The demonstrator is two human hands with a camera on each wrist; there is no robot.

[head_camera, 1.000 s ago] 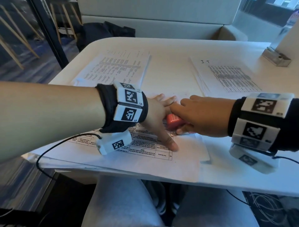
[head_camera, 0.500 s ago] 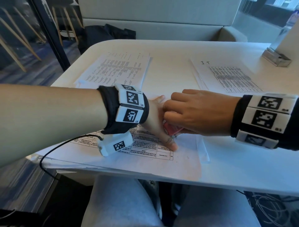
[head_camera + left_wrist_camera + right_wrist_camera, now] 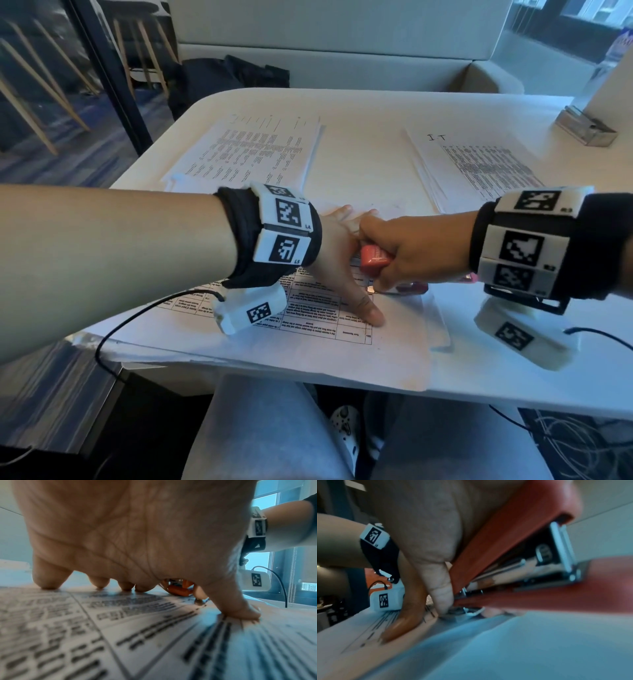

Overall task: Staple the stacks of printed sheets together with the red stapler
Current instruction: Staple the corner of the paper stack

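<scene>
The near stack of printed sheets [image 3: 308, 325] lies at the table's front edge. My left hand [image 3: 342, 246] presses flat on it, fingers spread, thumb [image 3: 370, 311] pointing toward me. In the left wrist view the fingertips [image 3: 48, 584] touch the paper [image 3: 120, 628]. My right hand [image 3: 404, 253] grips the red stapler [image 3: 373, 260] from above at the stack's right corner, right beside my left hand. In the right wrist view the stapler's top arm [image 3: 513, 534] stands lifted off its base [image 3: 539, 599], with the sheet corner [image 3: 471, 612] at the front end of the base.
Two more printed stacks lie farther back, one on the left [image 3: 253, 154] and one on the right [image 3: 479, 168]. A clear stand [image 3: 585, 130] sits at the far right. A black bag [image 3: 233, 78] rests on the bench behind the white table [image 3: 513, 387].
My right hand went from lying over the stapler to curling round its top, and its wrist rolled and came back. The left hand stayed pressed on the stack.
</scene>
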